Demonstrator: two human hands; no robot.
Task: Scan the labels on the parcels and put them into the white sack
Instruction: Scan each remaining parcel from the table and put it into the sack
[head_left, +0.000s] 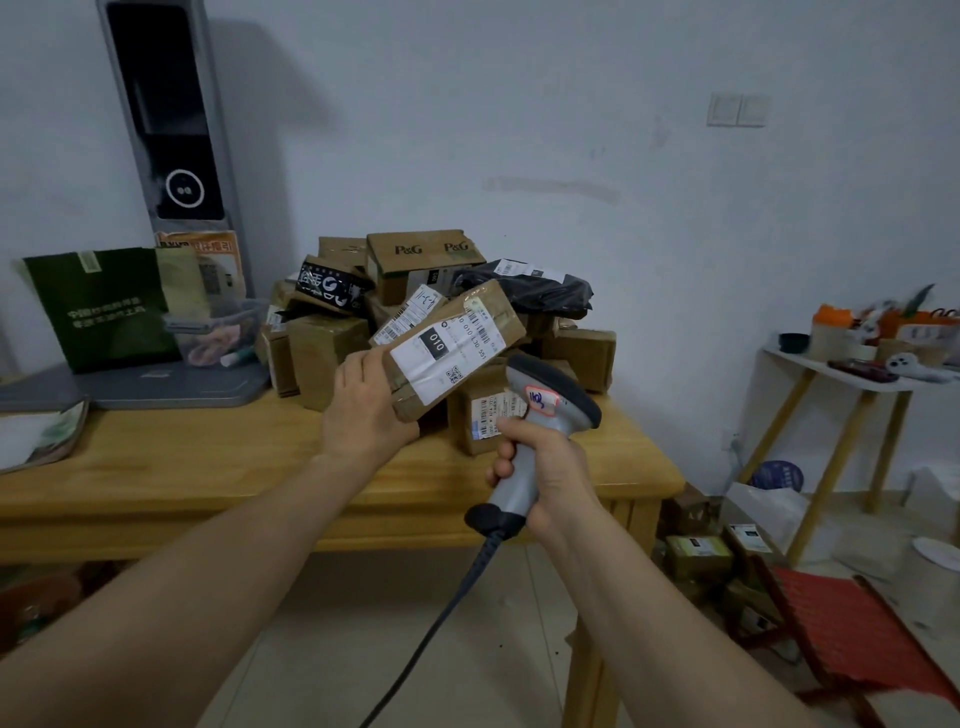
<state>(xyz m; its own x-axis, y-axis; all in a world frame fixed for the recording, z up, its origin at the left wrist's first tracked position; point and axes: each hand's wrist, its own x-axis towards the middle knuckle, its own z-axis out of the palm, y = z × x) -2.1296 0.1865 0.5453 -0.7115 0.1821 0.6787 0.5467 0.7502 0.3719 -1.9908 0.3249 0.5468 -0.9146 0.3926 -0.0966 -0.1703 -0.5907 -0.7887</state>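
My left hand (363, 410) grips the lower left end of a brown cardboard parcel (493, 312) and holds it tilted above the wooden table (208, 483). Its white label (447, 353) faces me. My right hand (545, 473) grips the handle of a grey barcode scanner (550, 400), whose head sits just below and right of the label. The scanner's cable hangs down toward the floor. Behind the held parcel lies a pile of parcels (426, 260), mostly brown boxes with one black bag (530, 291). The white sack is not in view.
A tall grey machine (166, 130) stands at the table's back left, beside a green paper bag (104, 306) and a clear box. Right of the table are a small white side table (852, 379) with clutter, boxes on the floor (701, 556) and a red stool (852, 639).
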